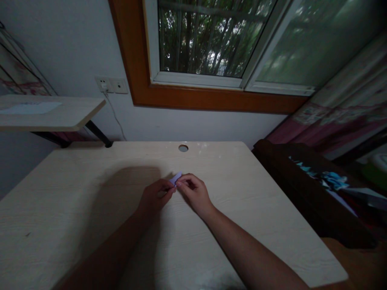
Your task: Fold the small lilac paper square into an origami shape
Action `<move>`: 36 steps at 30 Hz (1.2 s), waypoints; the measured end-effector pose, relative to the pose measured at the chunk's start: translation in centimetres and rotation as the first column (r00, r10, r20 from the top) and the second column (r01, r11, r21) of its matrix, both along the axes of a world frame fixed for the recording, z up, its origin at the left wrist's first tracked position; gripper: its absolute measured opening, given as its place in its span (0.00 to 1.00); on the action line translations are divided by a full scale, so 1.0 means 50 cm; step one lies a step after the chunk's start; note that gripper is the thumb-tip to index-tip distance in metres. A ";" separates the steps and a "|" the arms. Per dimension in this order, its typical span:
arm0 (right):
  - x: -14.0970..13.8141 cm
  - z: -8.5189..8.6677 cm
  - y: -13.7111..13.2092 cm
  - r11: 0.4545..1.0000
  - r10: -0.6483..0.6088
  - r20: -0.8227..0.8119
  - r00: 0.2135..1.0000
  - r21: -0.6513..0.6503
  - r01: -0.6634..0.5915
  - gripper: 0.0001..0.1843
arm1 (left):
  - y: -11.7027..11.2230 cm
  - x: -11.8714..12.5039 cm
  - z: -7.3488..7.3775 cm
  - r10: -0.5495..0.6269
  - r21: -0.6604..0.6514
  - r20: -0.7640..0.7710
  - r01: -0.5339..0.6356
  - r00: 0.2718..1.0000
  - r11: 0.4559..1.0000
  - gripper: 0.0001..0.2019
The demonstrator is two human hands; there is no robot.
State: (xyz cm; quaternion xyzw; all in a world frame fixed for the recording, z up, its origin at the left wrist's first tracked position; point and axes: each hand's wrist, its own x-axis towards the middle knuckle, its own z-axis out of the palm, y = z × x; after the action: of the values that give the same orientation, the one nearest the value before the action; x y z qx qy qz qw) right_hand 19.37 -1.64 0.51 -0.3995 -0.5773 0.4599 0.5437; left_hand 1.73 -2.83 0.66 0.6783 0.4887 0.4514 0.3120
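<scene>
Presently: one small lilac piece [175,177], apparently paper, mid-frame over the table [248,193]; left hand [153,196] and right hand [195,193] each pinching it narrowly; handling apparently unfinished, steps left cannot be told.

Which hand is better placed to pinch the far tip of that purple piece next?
Probably the right hand: its fingers lie closer to the far tip of the purple piece, while the left hand is at its near edge.

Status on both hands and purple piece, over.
Left hand: pinching. Right hand: pinching. Purple piece: between them, partly hidden by fingers. Desk hole: beyond, not in the way.
</scene>
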 end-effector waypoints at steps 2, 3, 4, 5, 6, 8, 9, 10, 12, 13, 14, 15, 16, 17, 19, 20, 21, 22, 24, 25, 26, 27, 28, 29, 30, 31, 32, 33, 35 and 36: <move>0.000 -0.003 0.001 1.000 -0.003 -0.008 1.000 -0.003 0.003 0.08 | -0.001 0.000 0.000 0.005 -0.002 -0.004 -0.005 1.000 1.000 0.03; 0.000 -0.005 0.002 1.000 -0.006 -0.010 1.000 -0.003 0.006 0.08 | -0.001 0.000 -0.001 0.005 -0.003 -0.007 -0.005 1.000 1.000 0.03; 0.000 -0.007 0.003 1.000 -0.007 -0.010 1.000 -0.004 0.007 0.08 | 0.000 0.000 -0.002 0.008 -0.004 -0.010 -0.008 1.000 1.000 0.04; 0.000 -0.009 0.003 1.000 -0.007 -0.009 1.000 -0.006 0.007 0.08 | 0.000 0.000 -0.003 0.012 -0.005 -0.012 -0.012 1.000 1.000 0.04; 0.000 -0.011 0.004 1.000 -0.006 -0.006 1.000 -0.008 0.006 0.08 | 0.001 -0.001 -0.005 0.017 -0.007 -0.014 -0.017 1.000 1.000 0.04; 0.001 -0.013 0.005 1.000 -0.004 0.005 1.000 -0.010 0.004 0.09 | 0.003 -0.002 -0.008 0.033 -0.011 -0.011 -0.033 0.999 0.999 0.04; 0.002 -0.014 0.005 1.000 -0.003 0.015 1.000 -0.009 0.003 0.09 | 0.004 -0.002 -0.009 0.045 -0.015 -0.005 -0.045 0.999 0.999 0.04; 0.002 -0.015 0.006 1.000 -0.003 0.024 1.000 -0.007 0.003 0.10 | 0.005 -0.002 -0.010 0.058 -0.018 0.004 -0.058 0.998 0.998 0.05; 0.003 -0.015 0.006 1.000 -0.001 0.038 0.999 0.001 0.001 0.10 | 0.006 -0.002 -0.011 0.069 -0.026 0.024 -0.068 0.997 0.997 0.05; 0.004 -0.015 0.006 1.000 0.002 0.040 0.999 0.004 -0.002 0.10 | 0.006 -0.002 -0.011 0.072 -0.035 0.036 -0.071 0.997 0.997 0.05; 0.004 -0.016 0.007 1.000 0.003 0.038 0.999 0.004 -0.003 0.10 | 0.006 -0.002 -0.011 0.072 -0.046 0.046 -0.070 0.996 0.996 0.05; 0.003 -0.016 0.007 1.000 0.005 0.034 0.999 0.003 -0.005 0.09 | 0.005 -0.001 -0.009 0.071 -0.058 0.056 -0.068 0.996 0.996 0.05; 0.003 -0.017 0.008 1.000 0.007 0.030 1.000 0.001 -0.007 0.09 | 0.004 -0.001 -0.008 0.072 -0.070 0.062 -0.068 0.995 0.995 0.05; 0.003 -0.018 0.008 1.000 0.009 0.026 1.000 -0.002 -0.009 0.08 | 0.003 0.000 -0.007 0.075 -0.081 0.067 -0.069 0.995 0.994 0.06; 0.003 -0.020 0.009 1.000 0.014 0.018 1.000 -0.002 -0.014 0.08 | 0.002 0.001 -0.004 0.080 -0.094 0.078 -0.072 0.994 0.993 0.07; 0.002 -0.020 0.009 1.000 0.015 0.013 1.000 0.001 -0.015 0.08 | 0.002 0.001 -0.002 0.083 -0.094 0.084 -0.075 0.993 0.993 0.08; 0.002 -0.020 0.009 1.000 0.016 0.007 1.000 0.004 -0.016 0.07 | 0.001 0.002 -0.001 0.084 -0.092 0.087 -0.076 0.993 0.993 0.08; 0.002 -0.019 0.009 1.000 0.019 0.000 1.000 0.005 -0.019 0.07 | 0.002 0.002 0.000 0.082 -0.087 0.086 -0.075 0.993 0.993 0.09; 0.003 -0.017 0.008 1.000 0.027 -0.014 1.000 0.005 -0.027 0.07 | 0.002 0.001 0.000 0.077 -0.077 0.078 -0.071 0.994 0.995 0.09; 0.003 -0.015 0.008 0.999 0.034 -0.017 0.999 0.006 -0.034 0.07 | 0.002 0.001 0.000 0.072 -0.072 0.074 -0.067 0.995 0.995 0.09; 0.003 -0.013 0.007 0.999 0.037 -0.018 0.999 0.011 -0.037 0.06 | 0.002 0.001 -0.001 0.067 -0.066 0.073 -0.062 0.995 0.996 0.09; 0.002 -0.012 0.007 0.999 0.038 -0.019 0.999 0.017 -0.038 0.06 | 0.001 0.000 -0.001 0.059 -0.058 0.075 -0.055 0.995 0.997 0.08; 0.002 -0.010 0.006 0.999 0.040 -0.020 0.999 0.023 -0.039 0.06 | 0.000 -0.001 -0.001 0.055 -0.047 0.078 -0.051 0.995 0.998 0.08; 0.002 -0.008 0.006 0.999 0.044 -0.026 0.999 0.025 -0.043 0.06 | -0.001 -0.002 0.000 0.047 -0.039 0.083 -0.044 0.995 0.998 0.08; 0.001 -0.007 0.005 0.998 0.053 -0.036 0.998 0.022 -0.052 0.06 | -0.003 -0.004 0.000 0.034 -0.034 0.090 -0.031 0.995 0.999 0.08; 0.000 -0.007 0.005 0.998 0.064 -0.053 0.997 0.014 -0.063 0.07 | -0.005 -0.005 0.001 0.017 -0.034 0.101 -0.013 0.995 0.999 0.08; 0.000 -0.007 0.005 0.997 0.076 -0.071 0.995 0.006 -0.076 0.07 | -0.007 -0.007 0.002 -0.003 -0.038 0.115 0.007 0.993 0.999 0.08; 0.000 -0.007 0.004 0.996 0.087 -0.086 0.992 0.000 -0.087 0.07 | -0.008 -0.009 0.002 -0.023 -0.045 0.129 0.029 0.991 0.999 0.08; -0.001 -0.008 0.004 0.995 0.098 -0.100 0.990 0.006 -0.098 0.07 | -0.009 -0.012 0.000 -0.044 -0.061 0.149 0.053 0.988 0.997 0.09; 0.000 -0.009 0.004 0.995 0.104 -0.100 0.990 0.014 -0.103 0.07 | -0.009 -0.013 -0.002 -0.040 -0.068 0.152 0.050 0.988 0.996 0.09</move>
State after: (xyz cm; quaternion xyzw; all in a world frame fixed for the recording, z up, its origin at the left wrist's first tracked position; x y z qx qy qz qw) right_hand 19.35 -1.44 0.08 -0.3430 -0.5713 0.5046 0.5490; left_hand 1.09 -3.26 0.56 0.6415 0.4643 0.4762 0.3823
